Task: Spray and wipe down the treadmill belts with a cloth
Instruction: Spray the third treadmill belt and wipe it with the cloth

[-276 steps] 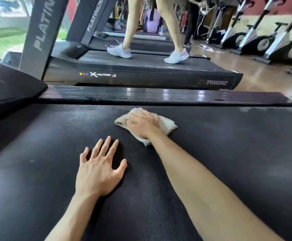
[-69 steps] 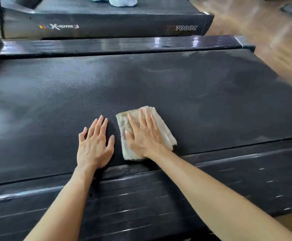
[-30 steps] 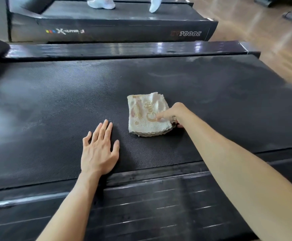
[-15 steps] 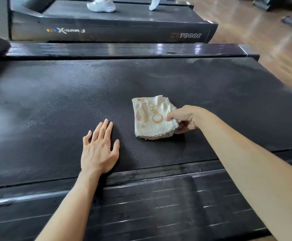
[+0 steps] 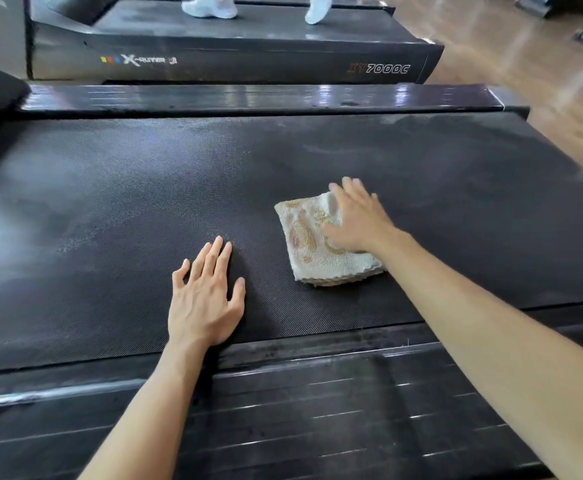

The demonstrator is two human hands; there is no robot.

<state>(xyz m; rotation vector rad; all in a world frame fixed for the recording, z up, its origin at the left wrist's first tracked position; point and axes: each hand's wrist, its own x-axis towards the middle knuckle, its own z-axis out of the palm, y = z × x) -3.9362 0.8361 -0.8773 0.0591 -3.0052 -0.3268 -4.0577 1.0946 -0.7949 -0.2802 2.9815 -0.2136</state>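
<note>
A folded cream cloth with faded orange marks lies on the black textured treadmill belt, right of centre. My right hand lies flat on the cloth's far right part, fingers straight and pointing away from me. My left hand rests flat on the belt near its front edge, fingers spread, a hand's width left of the cloth. No spray bottle is in view.
The ribbed black side rail runs along the near edge, and a glossy rail along the far edge. Beyond it a person in white shoes walks on another treadmill. Wooden floor lies at the right.
My right hand went from pinching the cloth's right edge to lying flat on top of it. The cloth shifted slightly right. My left hand stayed where it was.
</note>
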